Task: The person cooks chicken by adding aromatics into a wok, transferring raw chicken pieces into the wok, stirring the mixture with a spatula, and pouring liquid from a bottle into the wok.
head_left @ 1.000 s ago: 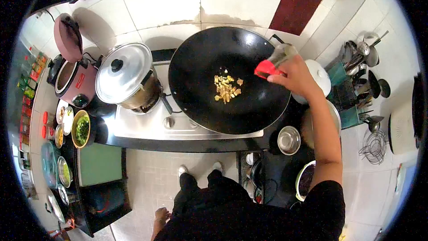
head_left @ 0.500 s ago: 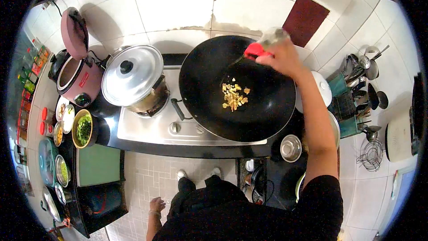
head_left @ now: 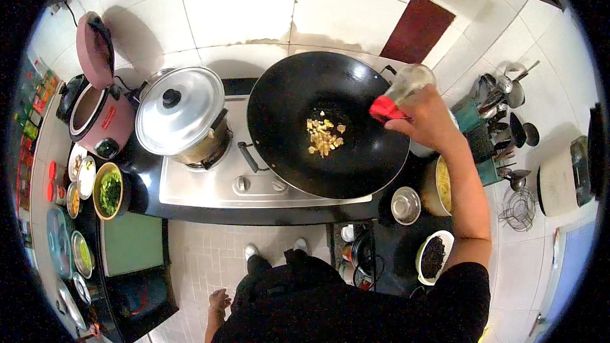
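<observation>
My right hand [head_left: 427, 114] is closed around a clear oil bottle [head_left: 416, 79] with a red spout top [head_left: 386, 109]. It holds the bottle tilted, spout down and leftward, over the right rim of a black wok [head_left: 372, 159]. Chopped pale-yellow pieces [head_left: 325, 138] lie in a small heap at the wok's middle, with a glossy wet patch beside them. Down by my side, above the floor, hangs my left hand [head_left: 219, 300], loosely open and holding nothing.
A lidded pot [head_left: 181, 111] occupies the left burner of the stove [head_left: 190, 184]. A pink rice cooker [head_left: 105, 124] stands open beyond it. Bowls of greens [head_left: 111, 192] line the left counter. To the right are a metal bowl [head_left: 405, 206], a dark-filled basket [head_left: 434, 259] and utensil racks [head_left: 484, 130].
My right hand has drawn the bottle rightward and nearer to me, from over the wok to its rim. The thin stream under the spout no longer shows. The view has shifted slightly.
</observation>
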### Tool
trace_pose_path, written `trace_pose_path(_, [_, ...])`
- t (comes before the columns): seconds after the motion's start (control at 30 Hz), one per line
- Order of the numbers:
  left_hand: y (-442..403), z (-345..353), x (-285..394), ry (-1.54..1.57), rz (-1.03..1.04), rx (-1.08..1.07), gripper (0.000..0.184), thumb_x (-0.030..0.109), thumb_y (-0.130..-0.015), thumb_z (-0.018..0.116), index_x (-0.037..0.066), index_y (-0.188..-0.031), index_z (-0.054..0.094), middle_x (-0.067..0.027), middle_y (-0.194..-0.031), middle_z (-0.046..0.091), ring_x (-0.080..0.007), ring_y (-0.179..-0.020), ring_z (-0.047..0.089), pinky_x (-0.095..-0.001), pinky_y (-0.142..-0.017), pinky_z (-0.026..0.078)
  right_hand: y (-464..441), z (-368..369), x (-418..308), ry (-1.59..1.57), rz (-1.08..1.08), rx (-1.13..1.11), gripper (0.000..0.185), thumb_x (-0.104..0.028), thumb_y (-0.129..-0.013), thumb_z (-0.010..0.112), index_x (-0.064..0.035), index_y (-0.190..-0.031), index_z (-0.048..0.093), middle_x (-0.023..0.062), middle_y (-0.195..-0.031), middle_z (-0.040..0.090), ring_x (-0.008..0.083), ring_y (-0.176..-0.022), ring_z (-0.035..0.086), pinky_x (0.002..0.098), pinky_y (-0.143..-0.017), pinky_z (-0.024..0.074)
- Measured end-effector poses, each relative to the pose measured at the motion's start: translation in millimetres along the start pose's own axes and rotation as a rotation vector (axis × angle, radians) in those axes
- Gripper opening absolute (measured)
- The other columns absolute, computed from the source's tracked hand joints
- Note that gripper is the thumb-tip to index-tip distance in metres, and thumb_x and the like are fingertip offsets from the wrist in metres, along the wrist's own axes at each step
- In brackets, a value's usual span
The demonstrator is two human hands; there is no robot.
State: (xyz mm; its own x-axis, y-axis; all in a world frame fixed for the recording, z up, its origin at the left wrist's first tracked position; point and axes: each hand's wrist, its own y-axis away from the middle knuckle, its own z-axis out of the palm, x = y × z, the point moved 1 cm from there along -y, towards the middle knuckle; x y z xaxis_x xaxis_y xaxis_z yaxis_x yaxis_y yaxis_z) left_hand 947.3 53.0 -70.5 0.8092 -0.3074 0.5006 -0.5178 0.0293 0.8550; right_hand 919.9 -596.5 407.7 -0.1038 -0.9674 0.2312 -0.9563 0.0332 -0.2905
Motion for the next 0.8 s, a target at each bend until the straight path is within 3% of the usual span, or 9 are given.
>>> trace_pose_path(0.23, [-11, 6, 46, 0.035, 0.057, -0.075, 0.027, 0.020, -0.079, 0.059, 0.006, -0.102, 0.058, -0.0098, -0.077, 0.058, -0.0189, -0.058, 0.058, -0.0280, -0.048, 0.046, -26, 12, -12, -0.067, -0.018, 0.171, 0.044, -0.044, -0.068, 0.065, -0.0026, -0.058, 0.052, 0.0121, -0.059, 0.052, 0.0325, -0.065, 0.049, 0.0398, -0.075, 0.0367])
trace_pose_path(0.3, [-13, 6, 51, 0.004, 0.034, -0.048, 0.024, 0.018, -0.080, 0.057, 0.006, -0.100, 0.059, -0.0100, -0.078, 0.059, -0.0197, -0.059, 0.058, -0.0283, -0.048, 0.046, -33, 2, -9, -0.174, 0.007, 0.200, 0.043, -0.042, -0.072, 0.064, -0.0012, -0.060, 0.054, 0.0125, -0.055, 0.049, 0.0284, -0.057, 0.049, 0.0367, -0.067, 0.0392])
trace_pose_path(0.37, [-18, 4, 46, 0.028, 0.026, -0.080, 0.023, 0.015, -0.080, 0.056, 0.006, -0.101, 0.058, -0.0097, -0.078, 0.059, -0.0202, -0.060, 0.058, -0.0286, -0.047, 0.046, -31, 2, 1, -0.415, 0.441, 0.161, 0.042, -0.038, -0.075, 0.063, -0.0001, -0.060, 0.054, 0.0096, -0.051, 0.045, 0.0212, -0.050, 0.046, 0.0333, -0.055, 0.0382])
trace_pose_path(0.43, [-28, -4, 32, 0.037, -0.007, -0.077, 0.023, 0.013, -0.079, 0.056, 0.006, -0.101, 0.058, -0.0102, -0.078, 0.059, -0.0209, -0.061, 0.059, -0.0292, -0.047, 0.046, -22, 14, 14, -0.613, 0.583, 0.271, 0.042, -0.039, -0.080, 0.059, -0.0037, -0.057, 0.053, 0.0039, -0.050, 0.045, 0.0140, -0.047, 0.041, 0.0288, -0.046, 0.0326])
trace_pose_path(0.5, [-65, -25, -13, 0.017, -0.006, -0.139, 0.023, 0.012, -0.079, 0.054, 0.007, -0.101, 0.057, -0.0100, -0.079, 0.060, -0.0217, -0.064, 0.060, -0.0319, -0.050, 0.048, -9, 11, 16, -1.214, 0.952, 0.567, 0.045, -0.043, -0.083, 0.055, -0.0090, -0.054, 0.049, -0.0008, -0.050, 0.042, 0.0124, -0.046, 0.038, 0.0261, -0.044, 0.0282])
trace_pose_path(0.57, [-89, -50, -39, -1.107, 0.852, -0.228, 0.021, 0.018, -0.078, 0.052, 0.009, -0.097, 0.058, -0.0080, -0.083, 0.063, -0.0227, -0.068, 0.062, -0.0351, -0.056, 0.050, 14, 20, 25, -1.436, 0.979, 0.587, 0.044, -0.045, -0.086, 0.049, -0.0133, -0.056, 0.046, -0.0019, -0.049, 0.039, 0.0114, -0.047, 0.036, 0.0245, -0.048, 0.0293])
trace_pose_path(0.6, [-87, -52, -38, -1.123, 0.857, -0.240, 0.021, 0.018, -0.078, 0.052, 0.009, -0.097, 0.058, -0.0080, -0.083, 0.063, -0.0227, -0.068, 0.062, -0.0351, -0.056, 0.050, 26, 25, 26, -1.683, 0.971, 0.669, 0.044, -0.045, -0.087, 0.048, -0.0129, -0.057, 0.045, -0.0017, -0.049, 0.037, 0.0118, -0.048, 0.036, 0.0258, -0.052, 0.0308])
trace_pose_path(0.67, [-66, -45, -34, -1.622, 0.868, -0.153, 0.022, 0.026, -0.078, 0.050, 0.010, -0.089, 0.059, -0.0060, -0.087, 0.063, -0.0247, -0.075, 0.062, -0.0357, -0.064, 0.050, 52, 30, 21, -2.045, 0.900, 0.771, 0.040, -0.045, -0.088, 0.045, -0.0126, -0.064, 0.047, -0.0015, -0.049, 0.038, 0.0127, -0.049, 0.037, 0.0300, -0.059, 0.0339])
trace_pose_path(0.8, [-70, -44, -12, -1.659, 0.710, -0.165, 0.024, 0.031, -0.077, 0.050, 0.009, -0.080, 0.059, -0.0085, -0.084, 0.062, -0.0284, -0.078, 0.060, -0.0378, -0.063, 0.049, 113, 50, 2, -2.121, 0.759, 0.968, 0.034, -0.042, -0.089, 0.043, -0.0145, -0.070, 0.049, -0.0044, -0.050, 0.041, 0.0094, -0.049, 0.039, 0.0258, -0.056, 0.0361])
